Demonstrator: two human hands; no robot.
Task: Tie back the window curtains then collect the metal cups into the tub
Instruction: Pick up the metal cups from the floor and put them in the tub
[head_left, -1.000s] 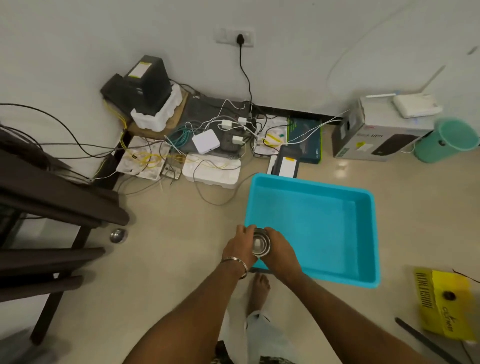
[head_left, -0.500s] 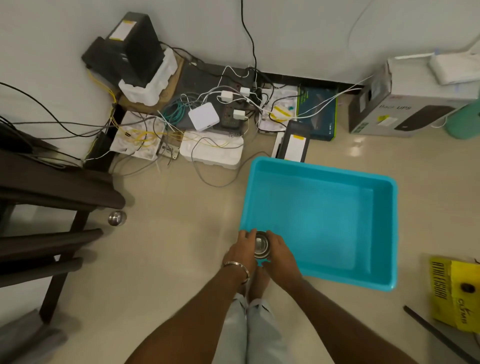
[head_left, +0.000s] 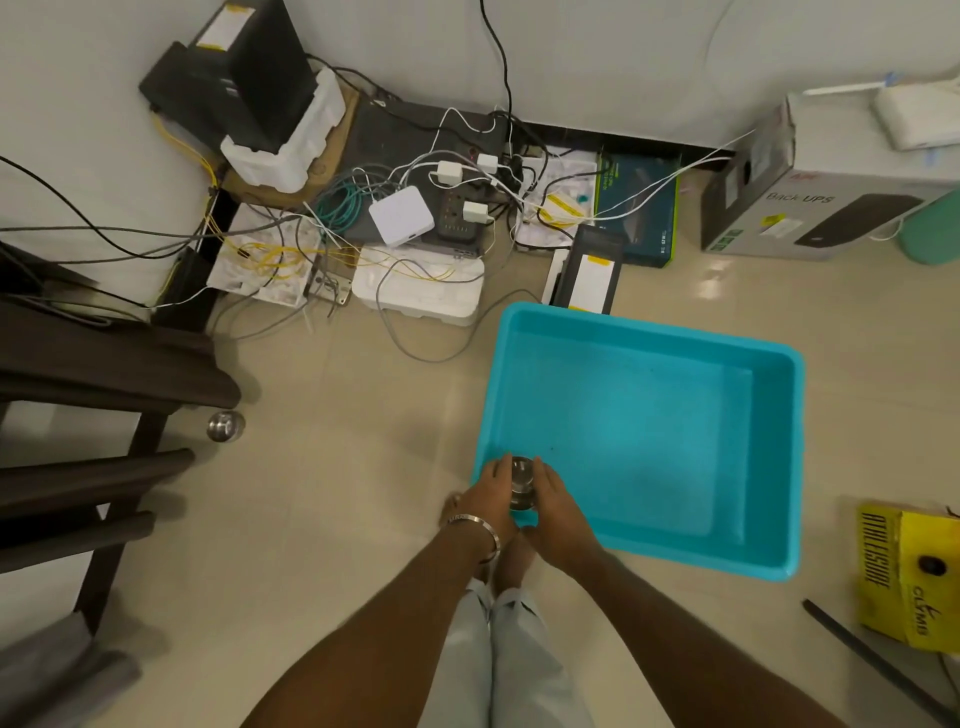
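Note:
A stack of metal cups (head_left: 521, 480) is held between both hands over the near left corner of the turquoise tub (head_left: 644, 332). My left hand (head_left: 491, 493), with a bangle on the wrist, grips the stack's left side. My right hand (head_left: 556, 501) grips its right side. The tub stands on the floor with nothing inside. Another metal cup (head_left: 225, 426) lies on the floor to the left, beside the dark wooden furniture.
Dark wooden furniture (head_left: 93, 395) fills the left. A tangle of cables, adapters and white boxes (head_left: 410, 223) lies along the wall behind the tub. A UPS carton (head_left: 821, 208) stands at the back right, a yellow box (head_left: 909, 577) at the right edge.
The view has tilted down and the tub sits closer. Both hands have carried the cups forward from the tub's near rim to just over its corner.

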